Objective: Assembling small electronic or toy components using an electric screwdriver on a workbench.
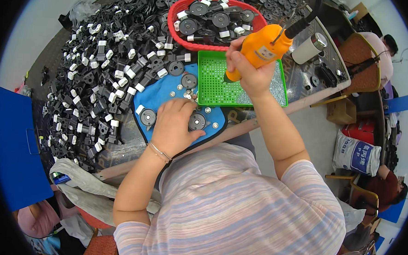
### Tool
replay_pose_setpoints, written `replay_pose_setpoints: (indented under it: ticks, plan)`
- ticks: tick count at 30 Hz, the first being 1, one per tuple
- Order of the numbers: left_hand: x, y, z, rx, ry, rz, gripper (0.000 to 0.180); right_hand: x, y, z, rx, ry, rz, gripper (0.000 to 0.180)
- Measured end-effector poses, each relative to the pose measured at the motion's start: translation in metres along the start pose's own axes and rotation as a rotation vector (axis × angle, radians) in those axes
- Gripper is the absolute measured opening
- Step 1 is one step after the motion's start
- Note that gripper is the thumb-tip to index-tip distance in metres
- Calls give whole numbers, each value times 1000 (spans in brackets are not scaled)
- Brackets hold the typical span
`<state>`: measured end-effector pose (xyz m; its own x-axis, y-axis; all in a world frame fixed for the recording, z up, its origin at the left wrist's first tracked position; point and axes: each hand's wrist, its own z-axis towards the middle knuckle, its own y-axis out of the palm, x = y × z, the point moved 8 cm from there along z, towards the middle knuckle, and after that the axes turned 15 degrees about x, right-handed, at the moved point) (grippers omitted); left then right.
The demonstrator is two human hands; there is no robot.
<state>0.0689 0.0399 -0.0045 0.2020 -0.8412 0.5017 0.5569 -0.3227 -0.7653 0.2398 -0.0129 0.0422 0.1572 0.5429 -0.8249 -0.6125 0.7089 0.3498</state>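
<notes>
An orange electric screwdriver (pixel 266 46) is gripped in my right hand (pixel 253 72), its tip pointing down over the left part of a green perforated tray (pixel 284 97). Many small silver screws (pixel 277 87) lie along that tray's right side. My left hand (pixel 174 126) rests over a blue cloth mat (pixel 162 95), thumb spread from the fingers. Its fingertips reach small round metal pieces (pixel 187 95), while the thumb lies beside a black wheel-shaped part (pixel 197 121). Two more black round parts (pixel 148 117) sit on the mat, left of and beyond this hand.
A large heap of black parts with white ends (pixel 100 76) covers the table's left side. Behind the tray stands a red basket (pixel 172 31) of similar parts. A white tumbler (pixel 309 48) is at the right. Other people sit nearby; a cable runs up from the screwdriver.
</notes>
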Motion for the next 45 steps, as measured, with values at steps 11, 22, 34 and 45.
replay_pose_setpoints:
  ticks: [11, 22, 34, 45]
  plan:
    - [-20, 18, -9, -35, -25, -234, 53, -29, 12, -2, -80, 1, 168, 22]
    - [-20, 17, -7, -41, -21, -295, 52, -25, 64, -51, -291, 141, 251, 29]
    - [-15, 8, -4, -4, -51, -351, 45, -13, 72, -58, -369, 78, 140, 24]
    - [-22, 18, -10, -43, -32, -269, 50, -27, 65, -45, -312, 150, 291, 27]
